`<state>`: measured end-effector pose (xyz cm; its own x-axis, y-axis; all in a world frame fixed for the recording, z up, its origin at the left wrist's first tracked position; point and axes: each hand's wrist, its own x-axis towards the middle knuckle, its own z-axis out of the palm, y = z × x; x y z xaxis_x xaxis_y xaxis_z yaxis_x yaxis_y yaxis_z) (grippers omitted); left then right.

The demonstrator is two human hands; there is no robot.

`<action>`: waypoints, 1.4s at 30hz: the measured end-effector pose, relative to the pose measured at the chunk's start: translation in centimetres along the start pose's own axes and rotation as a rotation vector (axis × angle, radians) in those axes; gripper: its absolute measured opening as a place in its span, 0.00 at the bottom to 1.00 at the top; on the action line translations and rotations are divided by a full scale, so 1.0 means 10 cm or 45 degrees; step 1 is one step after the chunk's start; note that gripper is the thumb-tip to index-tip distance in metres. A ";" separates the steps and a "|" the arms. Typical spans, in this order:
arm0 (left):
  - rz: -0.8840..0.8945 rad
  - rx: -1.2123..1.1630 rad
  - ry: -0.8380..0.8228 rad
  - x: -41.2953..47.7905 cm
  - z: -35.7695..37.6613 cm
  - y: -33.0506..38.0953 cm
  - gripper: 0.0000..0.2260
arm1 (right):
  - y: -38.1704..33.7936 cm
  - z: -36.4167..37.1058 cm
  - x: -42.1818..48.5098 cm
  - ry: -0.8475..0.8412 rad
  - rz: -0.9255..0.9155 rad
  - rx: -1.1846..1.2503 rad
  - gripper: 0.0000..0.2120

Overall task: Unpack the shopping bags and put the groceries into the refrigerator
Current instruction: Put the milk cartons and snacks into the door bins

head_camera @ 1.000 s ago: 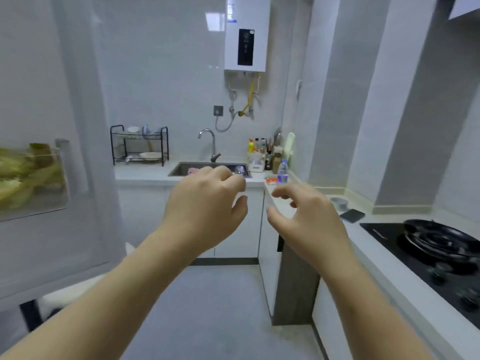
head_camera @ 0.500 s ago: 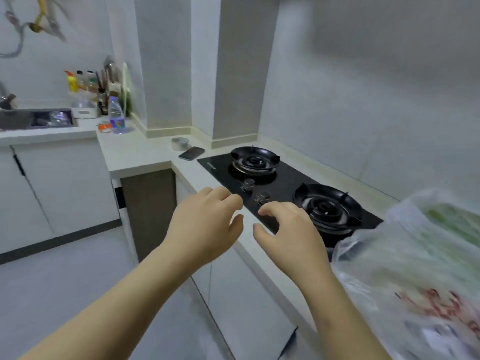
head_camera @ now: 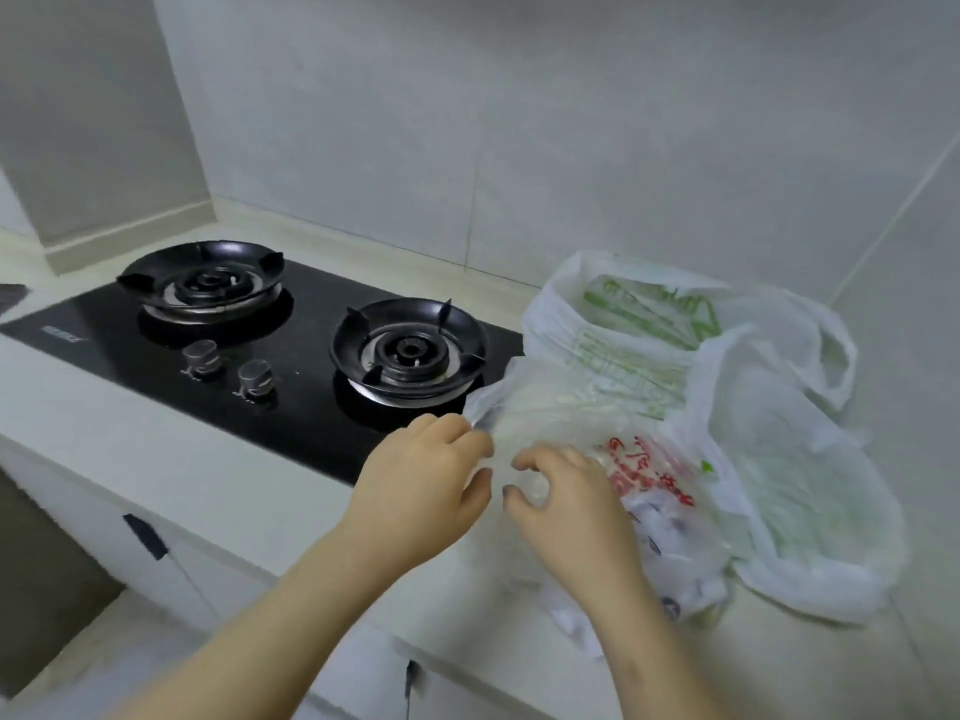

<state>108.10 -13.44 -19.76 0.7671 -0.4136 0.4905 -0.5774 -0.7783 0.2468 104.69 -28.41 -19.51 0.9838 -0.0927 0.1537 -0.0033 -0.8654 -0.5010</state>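
two-handed work on bags (head_camera: 623, 350) heaped on counter (head_camera: 156, 459), 3 o'clock of stove (head_camera: 291, 402). pinching clear film edge with left hand (head_camera: 421, 491), likely to spread mouth. curling right hand (head_camera: 566, 506) fingers onto plastic; firm grip or not, cannot tell. groceries inside, fridge out of view.

A black two-burner hob (head_camera: 306, 407) sits in the pale countertop (head_camera: 156, 449).
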 end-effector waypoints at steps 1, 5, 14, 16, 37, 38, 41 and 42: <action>0.049 -0.034 -0.026 0.08 0.12 -0.01 0.14 | 0.08 0.01 0.04 0.009 0.044 -0.014 0.14; 0.196 -0.157 -0.177 0.32 0.56 -0.01 0.13 | 0.40 0.07 0.17 0.031 0.194 -0.111 0.14; 0.458 -0.225 -0.481 0.56 1.20 0.02 0.13 | 0.93 0.21 0.28 -0.330 0.363 -0.501 0.22; 0.480 -0.206 -0.533 0.56 1.27 0.05 0.13 | 1.01 0.22 0.25 -0.374 0.388 -0.552 0.19; 0.401 -0.102 -0.927 0.56 1.56 0.68 0.23 | 1.28 -0.13 -0.22 -0.012 0.566 -0.743 0.16; 0.396 -0.074 -0.925 0.55 1.57 0.72 0.22 | 1.33 -0.14 -0.27 -0.085 0.610 -0.738 0.17; 0.346 0.030 -0.909 0.50 1.61 0.80 0.21 | 1.37 -0.19 -0.36 -0.197 0.658 -0.679 0.12; 0.333 0.051 -0.909 0.48 1.62 0.82 0.21 | 1.37 -0.20 -0.39 -0.237 0.688 -0.654 0.09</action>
<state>111.61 -29.46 -28.94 0.6090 -0.7817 -0.1347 -0.7652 -0.6237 0.1596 100.47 -40.87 -25.22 0.8355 -0.5229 -0.1687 -0.5305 -0.8477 -0.0004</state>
